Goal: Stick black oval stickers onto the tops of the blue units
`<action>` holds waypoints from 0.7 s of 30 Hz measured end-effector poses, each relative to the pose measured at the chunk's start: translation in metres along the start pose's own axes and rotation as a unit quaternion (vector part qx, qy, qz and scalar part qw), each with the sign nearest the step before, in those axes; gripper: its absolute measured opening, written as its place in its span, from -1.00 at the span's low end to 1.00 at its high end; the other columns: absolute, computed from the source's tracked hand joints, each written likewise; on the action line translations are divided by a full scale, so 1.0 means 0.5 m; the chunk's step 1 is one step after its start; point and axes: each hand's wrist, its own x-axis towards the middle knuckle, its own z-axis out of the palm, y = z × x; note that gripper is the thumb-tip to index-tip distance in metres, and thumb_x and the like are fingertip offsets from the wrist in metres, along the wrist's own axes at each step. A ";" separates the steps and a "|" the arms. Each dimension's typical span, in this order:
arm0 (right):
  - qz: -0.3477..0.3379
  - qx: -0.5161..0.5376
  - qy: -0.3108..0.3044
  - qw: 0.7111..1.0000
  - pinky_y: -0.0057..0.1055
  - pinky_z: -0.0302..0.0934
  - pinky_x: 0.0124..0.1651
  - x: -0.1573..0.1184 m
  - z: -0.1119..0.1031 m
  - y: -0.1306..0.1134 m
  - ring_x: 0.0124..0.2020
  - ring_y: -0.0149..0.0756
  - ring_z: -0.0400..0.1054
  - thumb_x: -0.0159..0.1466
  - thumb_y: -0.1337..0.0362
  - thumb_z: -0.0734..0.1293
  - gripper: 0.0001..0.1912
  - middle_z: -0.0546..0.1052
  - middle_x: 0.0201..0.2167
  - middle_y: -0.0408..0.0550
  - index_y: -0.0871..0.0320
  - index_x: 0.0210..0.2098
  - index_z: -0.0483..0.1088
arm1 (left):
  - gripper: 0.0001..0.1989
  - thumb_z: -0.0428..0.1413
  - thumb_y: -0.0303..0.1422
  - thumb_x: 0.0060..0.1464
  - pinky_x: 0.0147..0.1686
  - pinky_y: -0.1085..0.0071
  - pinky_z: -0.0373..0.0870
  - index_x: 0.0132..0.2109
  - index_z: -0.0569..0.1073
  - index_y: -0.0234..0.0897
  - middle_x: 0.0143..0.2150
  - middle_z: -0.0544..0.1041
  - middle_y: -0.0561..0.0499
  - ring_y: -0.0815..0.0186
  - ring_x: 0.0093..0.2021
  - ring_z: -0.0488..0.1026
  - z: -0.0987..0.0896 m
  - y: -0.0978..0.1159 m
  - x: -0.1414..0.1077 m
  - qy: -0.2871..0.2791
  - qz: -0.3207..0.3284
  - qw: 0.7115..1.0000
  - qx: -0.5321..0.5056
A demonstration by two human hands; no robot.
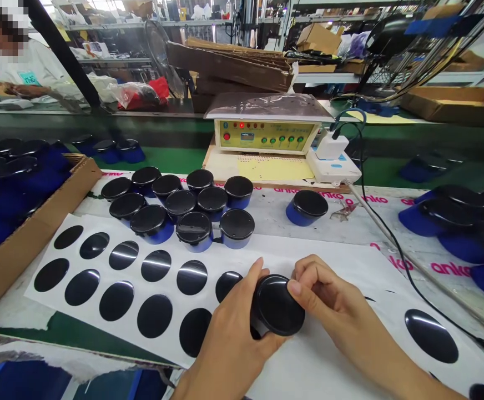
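Note:
My left hand (pixel 236 328) is wrapped round a round cup-like part with a glossy black top (pixel 281 305), tilted toward the camera. At the upper right of that top, my right hand (pixel 333 300) pinches the rim with thumb and bent fingers. Beneath both hands lies a white sheet (pixel 304 361) bearing rows of black round discs (pixel 155 315). Behind the sheet stand several blue parts with black tops (pixel 194 229), grouped together. One more blue part (pixel 307 208) stands apart, to the right of the group.
A cardboard box (pixel 38 222) of blue parts is at left; more blue parts (pixel 450 214) lie at right. A control box (pixel 265 136) with buttons stands behind, beside a white power strip (pixel 333 164) and cables. A person (pixel 29 66) is at the back left.

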 end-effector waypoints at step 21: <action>-0.282 -0.322 0.056 0.902 -0.35 0.12 -0.35 -0.009 0.002 0.015 -0.38 -0.30 0.18 0.27 0.45 0.17 -0.85 0.28 -0.38 -0.07 0.09 -0.37 0.14 | -0.17 0.19 -0.36 0.00 0.02 0.25 0.38 0.29 -0.10 0.05 0.16 0.38 0.05 0.19 0.11 0.37 0.006 -0.013 -0.003 0.001 0.035 0.997 0.069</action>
